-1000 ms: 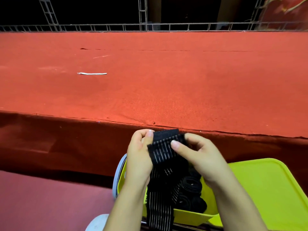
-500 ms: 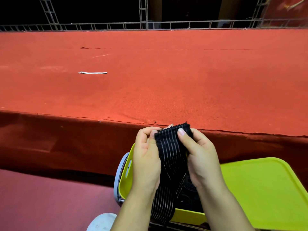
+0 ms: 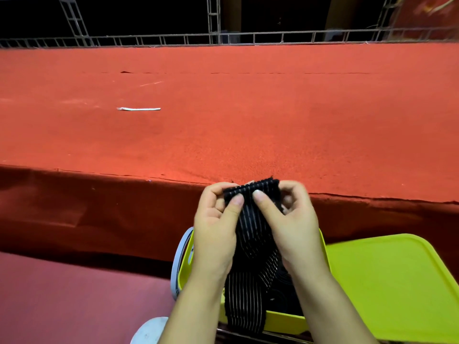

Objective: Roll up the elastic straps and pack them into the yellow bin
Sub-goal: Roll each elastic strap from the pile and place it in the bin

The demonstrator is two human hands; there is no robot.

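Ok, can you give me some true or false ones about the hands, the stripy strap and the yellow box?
1. Both hands pinch the top end of the black strap. True: the left hand and the right hand each have a grip on it.
2. The strap lies flat on the red carpet. False: it hangs from the hands down over the yellow bin.
3. The yellow lid is closed on the bin. False: it lies beside the bin, to the right.
4. A small white strip lies on the carpet, far from the hands. True.
5. The strap is plain black. False: it has thin pale stripes.
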